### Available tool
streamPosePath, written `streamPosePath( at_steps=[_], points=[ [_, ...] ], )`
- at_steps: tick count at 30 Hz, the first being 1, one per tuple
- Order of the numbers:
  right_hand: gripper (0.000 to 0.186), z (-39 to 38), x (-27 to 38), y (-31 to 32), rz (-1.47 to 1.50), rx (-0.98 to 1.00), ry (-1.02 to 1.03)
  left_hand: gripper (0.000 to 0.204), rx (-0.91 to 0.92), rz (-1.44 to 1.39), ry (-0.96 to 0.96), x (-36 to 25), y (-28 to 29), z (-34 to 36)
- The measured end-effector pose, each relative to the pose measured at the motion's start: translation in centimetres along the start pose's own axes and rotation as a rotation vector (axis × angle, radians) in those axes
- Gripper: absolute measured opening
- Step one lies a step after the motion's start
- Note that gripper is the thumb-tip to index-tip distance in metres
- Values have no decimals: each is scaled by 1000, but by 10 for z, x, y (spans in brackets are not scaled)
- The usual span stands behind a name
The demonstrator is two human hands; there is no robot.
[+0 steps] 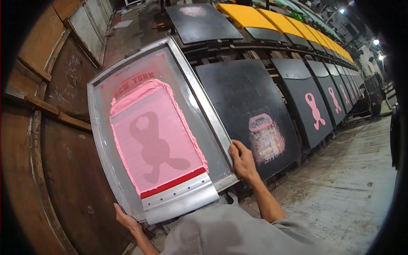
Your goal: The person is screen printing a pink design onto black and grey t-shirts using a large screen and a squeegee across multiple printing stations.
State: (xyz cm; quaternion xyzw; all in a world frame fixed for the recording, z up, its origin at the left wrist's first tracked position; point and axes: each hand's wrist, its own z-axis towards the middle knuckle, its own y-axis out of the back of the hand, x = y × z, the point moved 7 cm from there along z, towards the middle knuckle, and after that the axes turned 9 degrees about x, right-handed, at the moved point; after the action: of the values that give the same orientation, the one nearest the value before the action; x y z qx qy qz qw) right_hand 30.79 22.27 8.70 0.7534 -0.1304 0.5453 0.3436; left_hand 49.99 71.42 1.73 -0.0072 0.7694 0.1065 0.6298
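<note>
A metal-framed printing screen (199,95) is held tilted in front of me. My right hand (243,160) is closed on its right rim near the lower corner. At the lower left corner my left hand (126,218) grips the frame, its fingers partly hidden beneath. Pink ink (182,123) covers much of the mesh, thick along its edges, with a darker rabbit-like stencil shape (148,136) showing through. Across the lower end lies a squeegee (178,199) with a red blade and silvery metal holder, resting against the ink; neither hand touches it.
To the right, a dark printing board (242,89) bears a smeared ink patch. Beyond it runs a row of dark fabric-covered boards (293,93) with pink figures. Yellow pieces (246,16) line the far row. Wooden panels (68,161) stand close on the left; concrete floor (340,182) lies right.
</note>
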Motion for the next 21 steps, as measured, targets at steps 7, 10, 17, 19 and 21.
streamPosePath(
  at_steps=[7,10,17,19,21],
  points=[
    [41,-14,52,-69,38,-145,-67,56,225,31,-33,-75,14,115],
    [40,3,85,-84,30,-187,-53,55,314,-26,-31,-103,1,159],
    [42,111,151,-133,-33,-232,-118,53,333,-2,-49,-156,-65,296],
    [42,156,164,-157,-17,-211,-99,52,299,7,-59,-166,-72,340],
    [43,200,178,-183,10,-203,-73,54,353,31,-65,-181,-81,393]
  ],
)
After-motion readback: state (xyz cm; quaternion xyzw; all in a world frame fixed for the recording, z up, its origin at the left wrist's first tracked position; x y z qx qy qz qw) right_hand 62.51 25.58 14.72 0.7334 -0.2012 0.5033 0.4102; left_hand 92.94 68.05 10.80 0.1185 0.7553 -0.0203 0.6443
